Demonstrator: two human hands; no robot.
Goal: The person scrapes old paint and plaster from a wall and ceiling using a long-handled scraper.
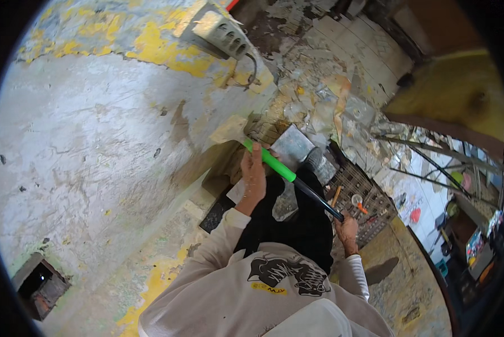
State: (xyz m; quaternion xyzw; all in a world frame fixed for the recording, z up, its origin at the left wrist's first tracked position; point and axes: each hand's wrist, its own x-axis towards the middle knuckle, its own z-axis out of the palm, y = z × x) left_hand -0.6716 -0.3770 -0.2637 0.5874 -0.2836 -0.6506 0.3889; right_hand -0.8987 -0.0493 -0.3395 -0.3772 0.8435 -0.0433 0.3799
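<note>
A long-handled scraper (274, 163) with a bright green sleeve and a dark lower shaft runs diagonally across my front. My left hand (254, 181) grips the green part near the blade, with a finger laid along it. Around the dark end of the shaft my right hand (346, 229) is closed. The scraper's wide, pale blade (229, 129) lies at the lower part of a wall (96, 126) with bare grey plaster and yellow paint remnants; whether it touches the wall is hard to tell.
Paint flakes and debris (302, 63) cover the floor ahead. A socket block (231, 40) with a cable is on the wall. Right of my legs, a perforated panel (361, 198) carries an orange-handled tool and a small round container. Metal bars (437, 156) stand farther right. A square hole (39, 286) opens lower left.
</note>
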